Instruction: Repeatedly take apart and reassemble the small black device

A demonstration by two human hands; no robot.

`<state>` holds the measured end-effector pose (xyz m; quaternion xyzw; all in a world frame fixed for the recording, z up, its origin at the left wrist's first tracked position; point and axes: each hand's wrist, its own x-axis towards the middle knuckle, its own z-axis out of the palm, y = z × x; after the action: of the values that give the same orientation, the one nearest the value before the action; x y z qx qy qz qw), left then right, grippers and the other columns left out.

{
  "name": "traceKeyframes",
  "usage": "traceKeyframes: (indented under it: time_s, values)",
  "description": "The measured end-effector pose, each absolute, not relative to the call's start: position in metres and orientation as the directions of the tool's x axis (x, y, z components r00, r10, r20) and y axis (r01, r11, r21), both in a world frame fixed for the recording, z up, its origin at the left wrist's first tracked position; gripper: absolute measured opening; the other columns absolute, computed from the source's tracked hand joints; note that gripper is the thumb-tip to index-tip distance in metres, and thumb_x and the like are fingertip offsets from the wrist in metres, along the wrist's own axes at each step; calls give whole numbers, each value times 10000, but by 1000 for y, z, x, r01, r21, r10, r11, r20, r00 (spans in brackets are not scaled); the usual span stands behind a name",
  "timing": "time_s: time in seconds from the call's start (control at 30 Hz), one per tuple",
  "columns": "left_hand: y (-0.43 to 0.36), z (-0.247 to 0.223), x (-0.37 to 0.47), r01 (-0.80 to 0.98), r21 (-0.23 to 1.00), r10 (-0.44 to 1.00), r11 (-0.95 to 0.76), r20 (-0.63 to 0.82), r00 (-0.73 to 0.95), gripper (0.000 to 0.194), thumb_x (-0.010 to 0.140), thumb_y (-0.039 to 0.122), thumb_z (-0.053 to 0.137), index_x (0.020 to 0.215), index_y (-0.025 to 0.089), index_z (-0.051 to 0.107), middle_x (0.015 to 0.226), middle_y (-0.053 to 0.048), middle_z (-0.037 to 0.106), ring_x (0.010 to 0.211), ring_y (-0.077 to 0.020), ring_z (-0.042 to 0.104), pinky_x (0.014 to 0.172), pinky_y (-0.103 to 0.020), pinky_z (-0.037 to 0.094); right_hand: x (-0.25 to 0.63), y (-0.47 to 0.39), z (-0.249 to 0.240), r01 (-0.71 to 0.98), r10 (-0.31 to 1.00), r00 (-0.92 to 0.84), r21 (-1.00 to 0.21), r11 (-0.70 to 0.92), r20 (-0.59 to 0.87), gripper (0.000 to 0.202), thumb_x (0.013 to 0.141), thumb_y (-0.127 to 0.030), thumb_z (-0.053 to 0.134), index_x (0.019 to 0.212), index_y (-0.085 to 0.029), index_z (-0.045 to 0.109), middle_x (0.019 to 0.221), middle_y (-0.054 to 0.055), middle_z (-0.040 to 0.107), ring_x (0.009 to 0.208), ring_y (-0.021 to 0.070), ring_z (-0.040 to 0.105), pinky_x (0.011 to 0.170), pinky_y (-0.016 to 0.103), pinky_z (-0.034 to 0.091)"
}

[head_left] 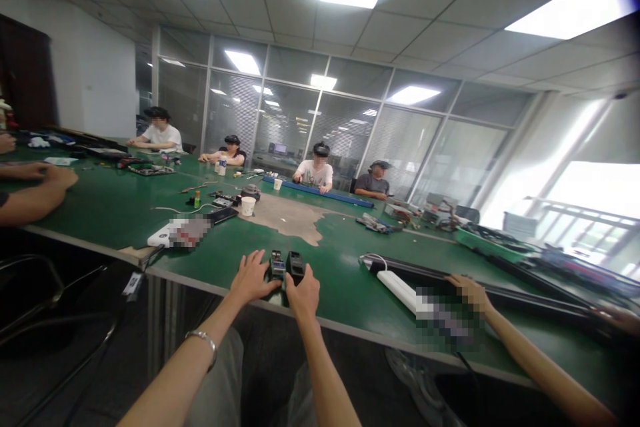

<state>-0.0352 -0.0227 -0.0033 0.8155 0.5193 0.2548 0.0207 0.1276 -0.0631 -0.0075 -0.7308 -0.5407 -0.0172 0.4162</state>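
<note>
My left hand rests on the green table near its front edge, fingers stretched out and spread. Its thumb reaches to the near end of a small opened device with a bluish screen and exposed parts. Right beside that lies a black plastic casing. The thumb and fingers of my right hand are around the casing's near end, and the palm hides part of it. A metal bracelet circles my left wrist.
White power strips lie to the left and right. A paper cup stands beyond my hands, near a worn patch. A co-worker's hand is at right, another person's arms at left. Several people sit across the table.
</note>
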Motion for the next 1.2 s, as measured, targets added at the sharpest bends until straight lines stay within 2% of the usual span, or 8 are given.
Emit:
traceKeyframes:
  time_s: [0.13,0.23,0.47,0.73,0.83,0.97,1.1,1.2]
  values:
    - [-23,-3,-35,841,300,863,-451,389,323,601,777,660,564,1228,265,601,1506,-99,346,1405,-329,240,1137,-531,167,127,-64,-11,844,781,367,-535,-51,505,680,807,-378,585,1363,-16,438,1210,216,605,1125,330,555,945,373,398]
    - [-23,-4,-35,843,306,869,-443,379,318,594,770,650,579,1228,273,602,1511,-93,340,1407,-326,237,1139,-532,163,129,-63,-7,807,794,389,-589,-49,467,620,819,-369,573,1337,-43,477,1136,201,646,1072,316,595,908,367,422]
    - [-21,-6,-35,842,300,864,-449,387,322,602,766,663,577,1230,279,600,1503,-87,353,1408,-330,232,1137,-532,164,125,-57,26,704,778,425,-709,37,463,549,854,-462,510,1285,-123,542,1197,138,642,1096,246,608,913,302,437]
    - [-21,-9,-36,847,279,858,-453,394,329,600,799,646,525,1254,257,573,1498,-91,362,1416,-321,206,1135,-524,170,101,-56,39,751,835,324,-657,59,445,445,795,-427,607,1151,-160,612,1052,118,695,1012,248,645,839,288,460]
    - [-21,-9,-35,851,286,863,-440,397,312,732,790,643,518,1368,199,450,1511,-134,330,1410,-321,218,1137,-517,172,96,-56,41,776,853,291,-629,54,433,399,816,-425,583,1127,-175,601,1010,107,700,984,237,651,815,282,458]
    - [-22,-8,-35,846,321,874,-426,388,293,923,798,594,488,1499,100,146,1540,-177,248,1416,-315,206,1141,-506,162,92,-53,40,807,882,259,-591,27,394,348,804,-424,594,1042,-170,604,954,118,699,944,241,657,784,287,455]
    - [-24,-6,-34,833,353,875,-427,393,282,935,798,410,477,1508,113,-54,1548,-156,234,1418,-291,205,1138,-493,169,87,-56,33,832,907,234,-555,-1,349,334,755,-371,644,1009,-160,596,938,135,697,923,253,661,765,298,454]
    - [-25,-5,-34,828,364,880,-426,380,285,926,780,309,456,1504,122,-90,1547,-146,241,1419,-276,200,1138,-484,166,85,-61,27,846,917,216,-533,-5,335,376,769,-355,625,1076,-145,574,952,146,694,917,260,663,755,311,455]
